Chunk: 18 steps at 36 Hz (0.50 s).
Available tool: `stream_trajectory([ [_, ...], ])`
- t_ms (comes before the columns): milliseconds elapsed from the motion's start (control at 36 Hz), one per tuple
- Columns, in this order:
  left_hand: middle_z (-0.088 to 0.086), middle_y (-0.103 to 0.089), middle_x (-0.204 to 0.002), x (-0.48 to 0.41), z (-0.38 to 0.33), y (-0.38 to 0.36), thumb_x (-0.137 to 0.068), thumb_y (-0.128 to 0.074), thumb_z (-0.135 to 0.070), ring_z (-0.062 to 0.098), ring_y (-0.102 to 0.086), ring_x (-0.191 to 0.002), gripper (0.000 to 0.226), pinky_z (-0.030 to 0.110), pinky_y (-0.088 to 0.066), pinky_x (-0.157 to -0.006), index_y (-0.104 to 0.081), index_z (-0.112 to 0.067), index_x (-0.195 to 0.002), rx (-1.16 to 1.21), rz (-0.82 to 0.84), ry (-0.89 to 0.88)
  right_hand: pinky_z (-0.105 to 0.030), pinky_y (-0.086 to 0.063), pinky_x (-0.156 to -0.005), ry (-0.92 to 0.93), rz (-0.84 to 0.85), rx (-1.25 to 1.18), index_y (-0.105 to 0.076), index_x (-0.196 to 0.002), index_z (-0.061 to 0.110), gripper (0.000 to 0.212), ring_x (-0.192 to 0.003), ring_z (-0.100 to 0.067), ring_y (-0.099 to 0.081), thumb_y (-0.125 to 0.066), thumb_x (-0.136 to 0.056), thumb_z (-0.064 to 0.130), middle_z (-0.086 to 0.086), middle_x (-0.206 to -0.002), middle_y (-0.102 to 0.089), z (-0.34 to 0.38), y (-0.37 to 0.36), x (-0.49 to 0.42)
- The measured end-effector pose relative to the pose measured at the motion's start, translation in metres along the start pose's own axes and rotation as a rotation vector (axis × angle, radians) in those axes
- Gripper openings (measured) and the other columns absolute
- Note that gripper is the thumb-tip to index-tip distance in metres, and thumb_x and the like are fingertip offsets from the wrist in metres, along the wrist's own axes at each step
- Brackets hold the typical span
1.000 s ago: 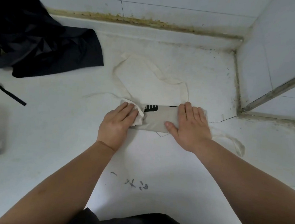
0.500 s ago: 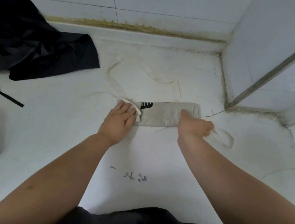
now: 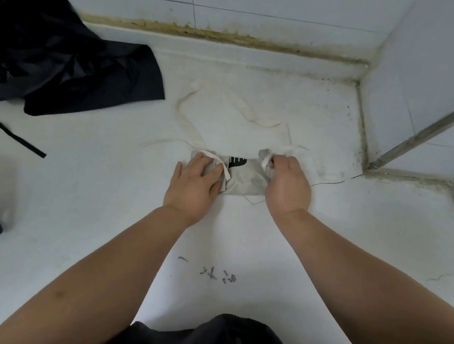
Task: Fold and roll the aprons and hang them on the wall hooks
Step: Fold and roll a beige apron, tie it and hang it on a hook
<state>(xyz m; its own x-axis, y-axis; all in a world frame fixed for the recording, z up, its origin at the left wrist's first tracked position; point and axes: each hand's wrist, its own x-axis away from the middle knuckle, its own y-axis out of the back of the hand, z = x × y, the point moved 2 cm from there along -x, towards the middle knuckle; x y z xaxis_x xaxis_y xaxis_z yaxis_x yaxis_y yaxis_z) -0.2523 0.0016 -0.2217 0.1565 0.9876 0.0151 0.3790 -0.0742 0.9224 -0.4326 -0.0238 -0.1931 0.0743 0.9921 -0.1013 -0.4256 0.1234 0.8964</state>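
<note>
Fingers (image 3: 281,160) of our right hand (image 3: 287,184) now curl round the apron (image 3: 244,182), starting the roll; left hand (image 3: 192,186) presses flat.

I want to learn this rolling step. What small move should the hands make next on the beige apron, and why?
Probably the right hand should roll its end of the folded beige apron on toward the left hand. That end is already curled up in its fingers, while the left hand presses the other end flat.
</note>
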Motion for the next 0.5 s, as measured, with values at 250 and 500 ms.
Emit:
stream_trajectory([
  [250,0.014,-0.06,-0.101,0.002,-0.009,0.0,-0.086,-0.04,-0.02,0.035,-0.058,-0.091,0.029,0.044,-0.047,-0.089,-0.063,-0.004,-0.092,-0.05,-0.079,-0.096,-0.025,-0.041,-0.045,0.563,-0.067,0.293,-0.068,-0.076,0.004,0.034,-0.049,-0.026,-0.055,-0.035,-0.066,0.003,-0.01,-0.066,-0.058,0.007,-0.014,0.004],
  [500,0.015,-0.061,-0.119,-0.002,-0.001,-0.005,-0.076,-0.06,-0.047,0.034,-0.059,-0.105,0.062,0.042,-0.048,-0.093,-0.064,0.0,-0.116,0.126,-0.065,-0.109,-0.024,-0.038,-0.043,0.544,-0.025,0.337,-0.065,-0.066,0.006,0.031,-0.045,-0.025,-0.052,-0.035,-0.06,0.002,-0.008,-0.059,-0.055,0.018,-0.014,0.003],
])
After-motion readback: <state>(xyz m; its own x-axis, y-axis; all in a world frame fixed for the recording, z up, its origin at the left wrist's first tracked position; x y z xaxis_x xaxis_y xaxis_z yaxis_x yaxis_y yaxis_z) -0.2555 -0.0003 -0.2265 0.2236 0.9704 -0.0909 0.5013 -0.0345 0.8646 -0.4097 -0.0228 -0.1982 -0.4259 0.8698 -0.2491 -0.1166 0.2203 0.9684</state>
